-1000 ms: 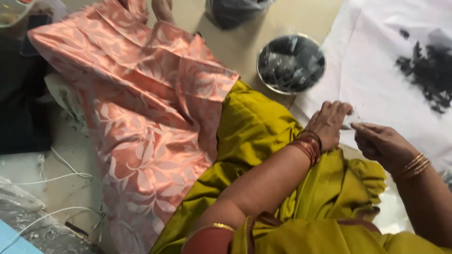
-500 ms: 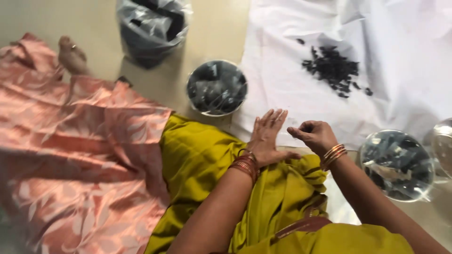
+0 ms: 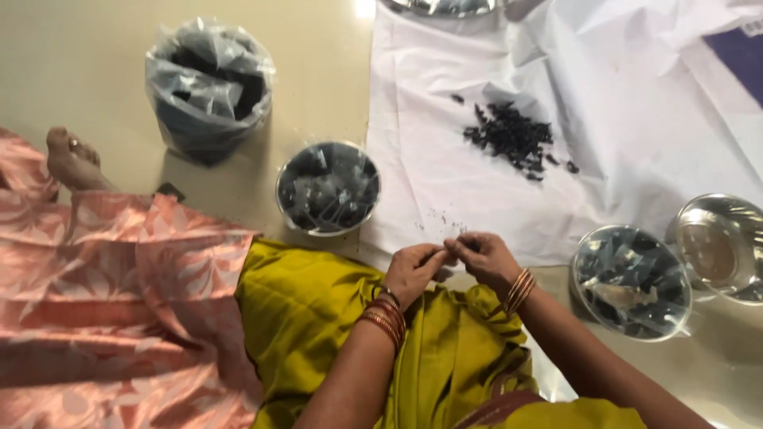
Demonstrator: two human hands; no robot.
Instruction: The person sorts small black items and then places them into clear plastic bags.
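My left hand (image 3: 413, 272) and my right hand (image 3: 485, 258) meet fingertip to fingertip just above my yellow-green lap (image 3: 342, 318), at the near edge of a white sheet (image 3: 445, 183). They pinch something very small between them; I cannot make out what it is. Both wrists wear red and gold bangles. A small heap of dark bits (image 3: 513, 137) lies on the sheet beyond my hands. A steel bowl (image 3: 327, 188) of small clear packets with dark contents stands just left of my hands.
A second steel bowl of packets (image 3: 629, 282) and an empty-looking steel bowl (image 3: 723, 246) stand at right. A dark bucket lined with a plastic bag (image 3: 208, 87) stands at far left. Another person's pink patterned garment (image 3: 111, 310) and bare foot (image 3: 70, 159) lie at left.
The view has swung right and forward, away from the pink garment toward the sheet and bowls. My hands have come together, fingertips now touching.
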